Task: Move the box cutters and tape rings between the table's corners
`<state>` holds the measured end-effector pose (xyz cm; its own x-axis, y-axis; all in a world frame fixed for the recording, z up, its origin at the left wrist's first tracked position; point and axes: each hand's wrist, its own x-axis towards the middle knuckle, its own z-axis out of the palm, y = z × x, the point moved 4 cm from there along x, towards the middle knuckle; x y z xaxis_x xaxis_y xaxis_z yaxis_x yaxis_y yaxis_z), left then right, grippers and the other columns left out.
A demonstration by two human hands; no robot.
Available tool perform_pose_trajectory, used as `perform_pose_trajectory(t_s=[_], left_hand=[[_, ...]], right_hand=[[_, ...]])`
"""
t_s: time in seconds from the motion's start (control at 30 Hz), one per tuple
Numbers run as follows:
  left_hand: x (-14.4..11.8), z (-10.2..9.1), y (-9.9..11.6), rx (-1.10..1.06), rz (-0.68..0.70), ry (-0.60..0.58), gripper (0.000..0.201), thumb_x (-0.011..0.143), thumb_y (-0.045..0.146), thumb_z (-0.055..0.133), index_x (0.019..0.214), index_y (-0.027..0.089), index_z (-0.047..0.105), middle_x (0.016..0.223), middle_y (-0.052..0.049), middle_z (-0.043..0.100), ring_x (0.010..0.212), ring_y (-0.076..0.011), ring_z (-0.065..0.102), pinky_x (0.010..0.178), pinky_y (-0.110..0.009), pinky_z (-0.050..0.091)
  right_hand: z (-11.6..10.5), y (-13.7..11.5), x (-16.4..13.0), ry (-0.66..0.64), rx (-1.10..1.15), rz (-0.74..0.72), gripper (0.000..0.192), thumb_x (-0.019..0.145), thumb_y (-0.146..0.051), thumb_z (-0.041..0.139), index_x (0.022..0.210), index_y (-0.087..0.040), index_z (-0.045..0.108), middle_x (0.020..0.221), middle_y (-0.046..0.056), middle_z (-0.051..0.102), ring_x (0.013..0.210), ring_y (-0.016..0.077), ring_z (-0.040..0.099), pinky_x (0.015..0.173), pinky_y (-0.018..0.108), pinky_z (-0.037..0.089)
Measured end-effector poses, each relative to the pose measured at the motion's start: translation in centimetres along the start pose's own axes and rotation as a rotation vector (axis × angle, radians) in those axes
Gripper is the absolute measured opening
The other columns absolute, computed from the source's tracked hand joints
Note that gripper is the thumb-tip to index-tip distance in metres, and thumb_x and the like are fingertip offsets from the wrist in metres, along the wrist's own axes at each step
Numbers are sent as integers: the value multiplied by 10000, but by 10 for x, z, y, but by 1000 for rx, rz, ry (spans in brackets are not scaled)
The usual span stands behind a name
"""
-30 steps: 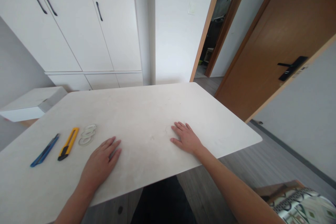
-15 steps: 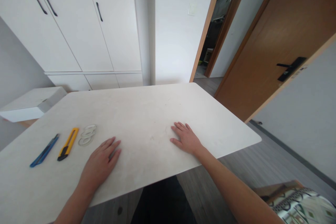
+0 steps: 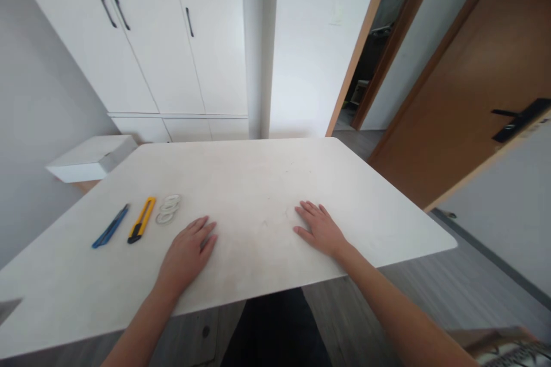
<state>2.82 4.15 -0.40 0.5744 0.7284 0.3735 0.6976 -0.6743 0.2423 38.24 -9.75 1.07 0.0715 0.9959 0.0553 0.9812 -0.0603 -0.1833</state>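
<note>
My left hand (image 3: 188,251) lies flat on the white table (image 3: 241,183), palm down, holding nothing. Flat on the tabletop to the right, my right hand (image 3: 319,228) has its fingers spread and also holds nothing. Just beyond my left hand, to its upper left, is a row of overlapping pale rings (image 3: 167,209), which look like small tape rolls. Left of them lies a yellow utility knife (image 3: 142,220) with a black end. Farther left, a blue utility knife (image 3: 111,226) rests at a similar slant. Neither hand touches these things.
A white box (image 3: 92,159) stands beyond the table's far left corner. White cabinets (image 3: 210,57) with dark handles line the back wall. A wooden door (image 3: 469,69) is at the right, beside a doorway. A patterned seat edge shows at the bottom right.
The whole view has turned left, so the table and everything on it appear farther right. Both hands stay flat in the same places on the table.
</note>
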Motion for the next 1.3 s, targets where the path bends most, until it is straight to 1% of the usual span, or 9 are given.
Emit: perform_pose_trajectory(t_s=[0.17, 0.27, 0.37, 0.6, 0.67, 0.77, 1.0, 1.13, 1.3], left_hand=[[0, -4, 7, -8, -32, -24, 437, 976, 416, 441, 1254, 185, 686, 1405, -138, 599, 1308, -278, 552, 1129, -474, 426], [0, -5, 8, -40, -54, -12, 409, 972, 387, 459, 1250, 194, 687, 1410, -138, 595, 1314, -282, 545, 1128, -480, 420], [-1, -6, 10, -55, -63, -9, 391, 966, 361, 473, 1244, 192, 689, 1406, -139, 599, 1312, -274, 545, 1129, -465, 416], [-1, -11, 12, -58, -61, 15, 351, 950, 296, 494, 1220, 202, 698, 1383, -129, 617, 1286, -271, 560, 1113, -452, 428], [-1, -11, 12, -57, -63, 13, 353, 953, 285, 490, 1224, 187, 693, 1383, -135, 616, 1287, -272, 557, 1118, -452, 421], [0, -10, 12, -69, -65, 4, 347, 958, 284, 490, 1220, 176, 689, 1385, -145, 611, 1293, -280, 548, 1115, -461, 416], [2, -15, 13, -130, -53, -5, 276, 954, 252, 488, 1108, 203, 712, 1285, -128, 655, 1226, -252, 574, 1104, -457, 412], [2, -13, 13, -114, -68, 2, 314, 963, 285, 487, 1173, 182, 697, 1339, -146, 629, 1260, -271, 555, 1103, -458, 410], [1, -10, 12, -88, -70, 0, 337, 976, 311, 465, 1197, 189, 688, 1374, -138, 612, 1280, -277, 546, 1099, -463, 411]], right_hand=[[-8, -4, 23, 1, -60, 23, 506, 975, -491, 436, 1336, -194, 630, 1419, 149, 582, 1308, 306, 526, 1119, 485, 342], [-17, -32, 53, -46, -51, 2, 410, 993, -388, 395, 1197, -206, 700, 1242, 137, 688, 1142, 285, 636, 1023, 433, 435], [-23, -85, 93, -62, 24, -111, 393, 992, -363, 413, 1232, -212, 685, 1278, 105, 681, 1191, 255, 620, 1027, 378, 450], [-15, -252, 198, -250, 128, -466, 427, 948, -333, 552, 1341, -183, 625, 1336, 85, 664, 1211, 235, 619, 1041, 333, 447], [-8, -289, 224, -293, 105, -483, 473, 952, -326, 558, 1396, -164, 573, 1404, 100, 615, 1254, 232, 590, 1066, 327, 424], [8, -323, 253, -343, 39, -428, 536, 970, -362, 544, 1463, -158, 492, 1505, 113, 517, 1335, 227, 524, 1101, 323, 393], [35, -347, 282, -368, -31, -356, 453, 928, -424, 573, 1291, -161, 632, 1380, 146, 622, 1259, 285, 583, 1004, 389, 471], [29, -347, 280, -350, 4, -397, 428, 950, -471, 524, 1207, -162, 672, 1278, 128, 682, 1172, 258, 630, 939, 337, 486], [22, -348, 271, -409, -31, -505, 432, 865, -454, 676, 1223, -212, 664, 1322, 103, 657, 1181, 252, 619, 924, 310, 475]])
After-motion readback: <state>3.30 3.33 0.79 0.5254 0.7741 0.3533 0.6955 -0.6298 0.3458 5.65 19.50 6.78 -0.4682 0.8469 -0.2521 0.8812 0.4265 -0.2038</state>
